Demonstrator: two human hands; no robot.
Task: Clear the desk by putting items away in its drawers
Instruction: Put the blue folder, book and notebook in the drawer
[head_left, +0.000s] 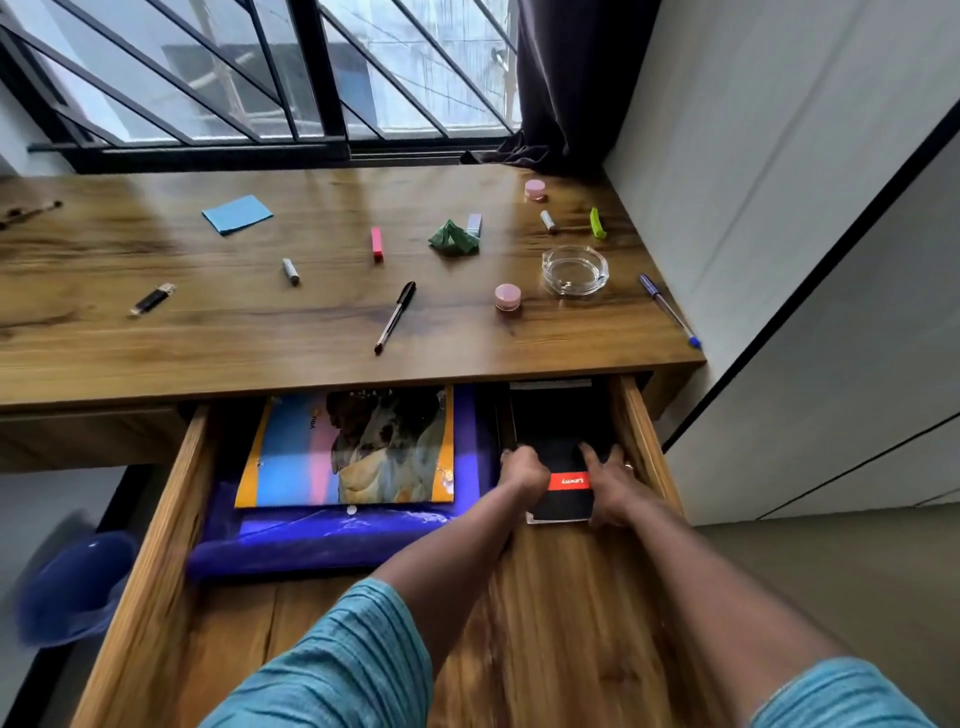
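The desk's wide drawer (171, 519) stands pulled out below the wooden desk top (208, 338). Both my hands are inside it at the right end. My left hand (522, 470) grips the left edge of a black box with a red label (569, 480), and my right hand (610, 480) grips its right side, fingers spread on top. The box lies flat on the drawer floor against the right wall. Left of it in the drawer lies a colourful book (353, 452) on a blue folder (322, 540).
Scattered on the desk top are a black pen (396, 316), a blue pen (669, 310), a glass ashtray (574, 270), two pink jars (507, 296), a pink eraser (377, 244), blue sticky notes (237, 213), green folded paper (453, 238) and several small markers. A blue bin (72, 587) stands at the lower left.
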